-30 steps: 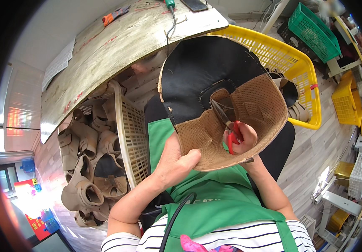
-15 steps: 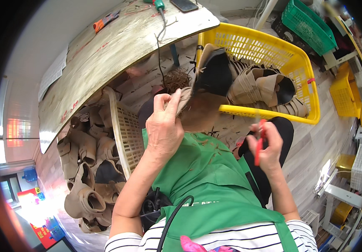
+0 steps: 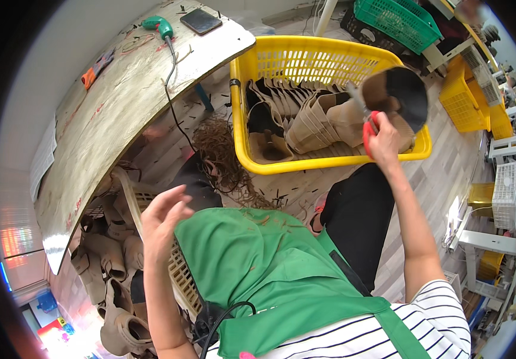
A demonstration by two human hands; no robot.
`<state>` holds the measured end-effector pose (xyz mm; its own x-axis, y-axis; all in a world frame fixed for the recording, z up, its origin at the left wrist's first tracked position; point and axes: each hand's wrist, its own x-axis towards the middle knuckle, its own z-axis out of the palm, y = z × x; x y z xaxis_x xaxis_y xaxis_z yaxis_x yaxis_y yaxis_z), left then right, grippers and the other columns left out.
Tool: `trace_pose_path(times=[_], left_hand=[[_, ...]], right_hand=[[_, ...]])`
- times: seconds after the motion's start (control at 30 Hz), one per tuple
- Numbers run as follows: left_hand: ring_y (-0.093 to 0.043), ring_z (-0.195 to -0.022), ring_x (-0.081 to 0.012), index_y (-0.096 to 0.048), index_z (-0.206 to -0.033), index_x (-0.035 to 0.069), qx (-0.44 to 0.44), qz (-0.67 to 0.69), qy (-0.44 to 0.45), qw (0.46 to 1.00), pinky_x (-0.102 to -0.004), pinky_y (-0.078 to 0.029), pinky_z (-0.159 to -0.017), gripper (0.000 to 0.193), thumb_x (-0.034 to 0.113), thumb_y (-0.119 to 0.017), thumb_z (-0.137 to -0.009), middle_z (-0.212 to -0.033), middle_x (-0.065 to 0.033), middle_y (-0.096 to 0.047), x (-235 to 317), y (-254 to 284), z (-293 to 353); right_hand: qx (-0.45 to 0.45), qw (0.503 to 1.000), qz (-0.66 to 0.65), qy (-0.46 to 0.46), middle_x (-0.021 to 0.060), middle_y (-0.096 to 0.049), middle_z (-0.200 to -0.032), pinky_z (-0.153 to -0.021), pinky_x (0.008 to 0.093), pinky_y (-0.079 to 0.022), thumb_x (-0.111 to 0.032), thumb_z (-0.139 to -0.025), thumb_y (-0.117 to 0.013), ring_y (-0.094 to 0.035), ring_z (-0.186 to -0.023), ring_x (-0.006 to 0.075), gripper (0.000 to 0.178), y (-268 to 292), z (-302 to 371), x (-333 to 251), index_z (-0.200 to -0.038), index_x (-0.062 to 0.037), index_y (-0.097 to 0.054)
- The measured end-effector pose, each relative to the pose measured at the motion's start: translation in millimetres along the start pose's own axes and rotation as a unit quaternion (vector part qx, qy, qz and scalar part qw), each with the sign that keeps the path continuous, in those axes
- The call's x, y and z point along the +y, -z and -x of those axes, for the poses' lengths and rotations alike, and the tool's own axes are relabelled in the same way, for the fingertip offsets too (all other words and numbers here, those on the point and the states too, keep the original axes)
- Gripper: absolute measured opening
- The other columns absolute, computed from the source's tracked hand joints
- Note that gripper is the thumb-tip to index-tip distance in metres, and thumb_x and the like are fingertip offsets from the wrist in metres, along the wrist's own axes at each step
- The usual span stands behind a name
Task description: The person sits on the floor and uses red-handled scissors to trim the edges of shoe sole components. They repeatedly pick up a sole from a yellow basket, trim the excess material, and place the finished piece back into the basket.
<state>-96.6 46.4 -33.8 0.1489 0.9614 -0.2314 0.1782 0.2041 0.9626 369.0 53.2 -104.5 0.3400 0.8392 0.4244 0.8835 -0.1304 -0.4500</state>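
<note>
My right hand (image 3: 384,143) is closed round red-handled scissors (image 3: 370,124), their blades pointing up and away over the yellow basket (image 3: 329,163). Just beyond that hand a tan shoe upper with black lining (image 3: 410,96) stands raised at the basket's right end. Whether my fingers also grip it, I cannot tell. Rows of tan shoe uppers (image 3: 317,122) lie nested in the basket. My left hand (image 3: 165,218) is empty, fingers apart, above the left edge of my green apron (image 3: 258,251).
At left is a worktable (image 3: 120,96) with a green corded tool (image 3: 159,27), a phone (image 3: 201,21) and an orange glove (image 3: 93,72). Below it, more tan uppers (image 3: 105,254) lie beside a cream basket (image 3: 180,269). Brown trimmings (image 3: 219,143) heap on the floor.
The upper that my left hand held is gone from it, and that hand has dropped left, opened. My right hand has reached forward with the scissors to the basket. The view has shifted.
</note>
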Motion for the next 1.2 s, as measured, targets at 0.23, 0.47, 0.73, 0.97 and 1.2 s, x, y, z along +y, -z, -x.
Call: trace_pose_path(times=[0.23, 0.47, 0.73, 0.97, 1.2], left_hand=[[-0.062, -0.076, -0.0106, -0.059, -0.116, -0.002, 0.11, 0.05, 0.053, 0.991, -0.0243, -0.052, -0.071, 0.03, 0.013, -0.061, -0.09, -0.096, -0.008, -0.065, -39.3, 57.6, 22.4], [-0.064, -0.075, -0.0131, -0.056, -0.117, -0.004, 0.125, 0.079, 0.118, 0.982, -0.0248, -0.055, -0.069, 0.029, 0.009, -0.057, -0.092, -0.096, -0.0102, -0.064, -65.4, 73.8, 30.6], [-0.064, -0.075, -0.0141, -0.055, -0.118, -0.005, 0.131, 0.076, 0.167, 0.974, -0.0269, -0.056, -0.069, 0.031, 0.01, -0.058, -0.092, -0.096, -0.0108, -0.064, -72.7, 86.8, 28.8], [-0.064, -0.076, -0.0146, -0.056, -0.119, -0.002, 0.172, 0.057, 0.213, 0.96, -0.0265, -0.054, -0.072, 0.031, 0.011, -0.059, -0.091, -0.096, -0.0099, -0.065, -79.5, 115.5, 60.2], [-0.063, -0.075, -0.013, -0.057, -0.115, -0.004, 0.291, -0.005, 0.231, 0.928, -0.0259, -0.053, -0.068, 0.029, 0.012, -0.058, -0.09, -0.095, -0.0103, -0.066, -102.6, 187.2, 102.5]], right_hand=[[-0.033, 0.975, -0.023, -0.219, 0.0156, -0.067, -0.085, -0.07, 0.0413, -0.048, -0.018, -0.074, -0.065, -0.064, -0.081, 0.0332, 0.022, -115.1, -37.6, 168.9, -0.094, -0.0083, -0.062], [-0.292, 0.91, -0.231, -0.181, 0.0032, -0.056, -0.073, -0.061, 0.0306, -0.043, -0.002, -0.065, -0.065, -0.054, -0.067, 0.0148, 0.025, -179.0, -51.9, 173.6, -0.087, -0.0073, -0.055], [-0.292, 0.942, -0.088, -0.14, 0.0081, -0.062, -0.079, -0.07, 0.0331, -0.046, -0.003, -0.068, -0.064, -0.059, -0.075, 0.0197, 0.027, -190.0, -83.7, 141.0, -0.095, -0.0025, -0.06], [-0.361, 0.806, -0.388, -0.263, 0.0052, -0.062, -0.069, -0.065, 0.0301, -0.05, -0.001, -0.059, -0.067, -0.06, -0.064, 0.0182, 0.02, -193.3, -100.1, 130.5, -0.078, -0.0027, -0.06], [-0.314, 0.864, -0.236, -0.313, 0.004, -0.057, -0.072, -0.058, 0.0308, -0.046, -0.002, -0.06, -0.063, -0.056, -0.062, 0.0179, 0.049, -256.9, -38.7, 245.6, -0.109, -0.0052, -0.057]])
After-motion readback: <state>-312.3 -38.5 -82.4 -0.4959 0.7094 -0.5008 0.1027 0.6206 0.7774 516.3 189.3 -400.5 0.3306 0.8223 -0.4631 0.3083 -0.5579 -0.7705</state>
